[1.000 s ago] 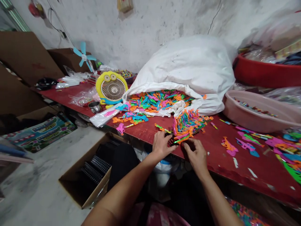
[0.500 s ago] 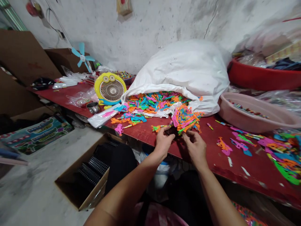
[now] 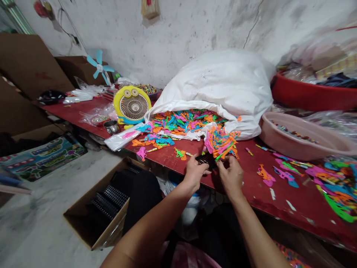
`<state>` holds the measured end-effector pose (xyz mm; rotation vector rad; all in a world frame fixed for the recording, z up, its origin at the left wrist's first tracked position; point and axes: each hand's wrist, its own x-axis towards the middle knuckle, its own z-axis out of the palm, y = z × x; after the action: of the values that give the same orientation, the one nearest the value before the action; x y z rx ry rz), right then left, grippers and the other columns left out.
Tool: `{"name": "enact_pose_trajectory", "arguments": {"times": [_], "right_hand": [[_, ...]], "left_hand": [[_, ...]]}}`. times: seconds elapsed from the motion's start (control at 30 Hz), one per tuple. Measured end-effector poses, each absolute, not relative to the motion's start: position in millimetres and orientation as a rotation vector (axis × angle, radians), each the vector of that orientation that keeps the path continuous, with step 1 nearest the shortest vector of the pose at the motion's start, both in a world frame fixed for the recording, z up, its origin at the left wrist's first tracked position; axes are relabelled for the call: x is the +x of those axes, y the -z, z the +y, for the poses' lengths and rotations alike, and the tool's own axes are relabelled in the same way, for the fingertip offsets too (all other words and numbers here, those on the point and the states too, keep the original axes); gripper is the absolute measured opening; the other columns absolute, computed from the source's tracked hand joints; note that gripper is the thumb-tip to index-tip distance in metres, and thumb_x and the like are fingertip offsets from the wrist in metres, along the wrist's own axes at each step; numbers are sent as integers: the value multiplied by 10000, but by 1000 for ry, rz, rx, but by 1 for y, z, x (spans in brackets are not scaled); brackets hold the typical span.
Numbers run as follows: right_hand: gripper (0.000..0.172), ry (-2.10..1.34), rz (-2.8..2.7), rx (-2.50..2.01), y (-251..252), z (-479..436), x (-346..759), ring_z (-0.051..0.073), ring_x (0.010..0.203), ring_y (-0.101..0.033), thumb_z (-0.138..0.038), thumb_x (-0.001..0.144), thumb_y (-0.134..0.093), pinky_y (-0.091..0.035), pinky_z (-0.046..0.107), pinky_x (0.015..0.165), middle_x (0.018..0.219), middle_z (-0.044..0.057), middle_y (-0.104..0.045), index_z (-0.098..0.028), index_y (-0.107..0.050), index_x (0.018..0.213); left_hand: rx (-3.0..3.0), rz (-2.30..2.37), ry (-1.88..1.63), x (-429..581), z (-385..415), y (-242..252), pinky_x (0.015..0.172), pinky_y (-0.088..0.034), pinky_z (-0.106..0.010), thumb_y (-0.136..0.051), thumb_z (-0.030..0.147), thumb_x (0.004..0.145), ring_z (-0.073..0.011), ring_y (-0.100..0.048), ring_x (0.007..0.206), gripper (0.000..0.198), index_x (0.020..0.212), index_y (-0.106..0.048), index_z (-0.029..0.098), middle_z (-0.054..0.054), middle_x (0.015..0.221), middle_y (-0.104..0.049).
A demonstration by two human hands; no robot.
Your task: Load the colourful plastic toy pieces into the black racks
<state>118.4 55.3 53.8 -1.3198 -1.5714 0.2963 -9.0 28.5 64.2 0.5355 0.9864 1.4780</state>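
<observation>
The left hand [image 3: 195, 173] and the right hand [image 3: 232, 173] work slightly apart at the near edge of the red-topped desk [image 3: 251, 186]. The left is closed on a small black slotted plastic rack [image 3: 206, 160], thumb on the near side; this grip probably steadies the rack while leaving its other end free. The right has thumb and fingers drawn together at that end, beside the lowest green tip of a bundle of pink, orange, blue and green flat plastic toy pieces [image 3: 221, 142]. Shadow and small scale obscure the contact, so whether the right pinches that tip or only touches it cannot be told. The bundle lies just beyond the rack, against the lip of a bulging white woven sack [image 3: 223, 78]; the sack's open mouth faces the worker, presumably to keep the similar loose pieces [image 3: 184, 121] inside within reach. A cardboard box [image 3: 110, 236] of black racks stands below on the left, likely for the same convenience.

Compared with the earliest frame, the bundle's neat upright rows have slumped into a tilted heap, more of the rack is exposed, and a green-and-orange toy piece [image 3: 180, 153] shows fully, clear of the left hand.
</observation>
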Motion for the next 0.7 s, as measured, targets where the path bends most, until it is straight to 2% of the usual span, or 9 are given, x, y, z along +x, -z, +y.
{"name": "enact_pose_trajectory", "arguments": {"times": [0.07,0.17,0.3,0.37,0.5,0.6,0.7], "right_hand": [[182,-329,-1553,-1317,-54,55,124,157,694,-561,-370,844,-592,-420,280,655,799,21,-624,-190,-590,868],[179,-388,-1522,-1298,-57,53,133,148,673,-557,-367,837,-595,-420,266,635,779,10,-618,-191,-587,869],[194,-381,-1598,-1296,-63,47,142,139,622,-538,-387,828,-596,-402,255,594,741,2,-609,-194,-583,843],[191,-323,-1662,-1333,-65,44,144,143,628,-547,-384,825,-588,-396,255,601,741,7,-614,-194,-582,832],[181,-108,-1736,-1465,-67,39,146,143,593,-517,-374,845,-549,-325,256,578,706,12,-607,-196,-563,815],[237,71,-1846,-1528,-67,37,148,139,539,-438,-387,884,-492,-234,271,551,625,8,-546,-205,-511,732],[265,146,-1904,-1533,-66,35,150,145,551,-438,-386,913,-449,-219,276,559,644,24,-557,-203,-522,734]], "left_hand": [[518,992,-1439,-5,26,-64,561,-569,-215,-657,-4,707,-106,-649,625,617,1256,-404,121,-24,882,-623],[478,993,-1377,-1,24,-64,529,-567,-246,-661,42,748,-123,-655,544,532,1191,-381,133,-16,823,-635],[538,893,-1148,-3,31,-59,428,-501,-239,-594,192,846,-169,-654,476,261,1069,-484,109,-38,712,-647],[584,834,-1028,-4,35,-56,406,-470,-220,-563,188,850,-151,-629,440,160,981,-541,98,-41,665,-643],[588,862,-1034,-1,39,-50,351,-385,-186,-535,157,850,-101,-552,360,106,949,-527,120,-11,661,-625],[591,878,-1055,4,37,-48,356,-388,-196,-508,166,870,-100,-541,356,88,949,-507,126,-11,668,-615],[600,894,-1068,8,34,-46,361,-392,-203,-476,141,873,-103,-530,352,93,963,-497,125,-3,650,-598]]}}
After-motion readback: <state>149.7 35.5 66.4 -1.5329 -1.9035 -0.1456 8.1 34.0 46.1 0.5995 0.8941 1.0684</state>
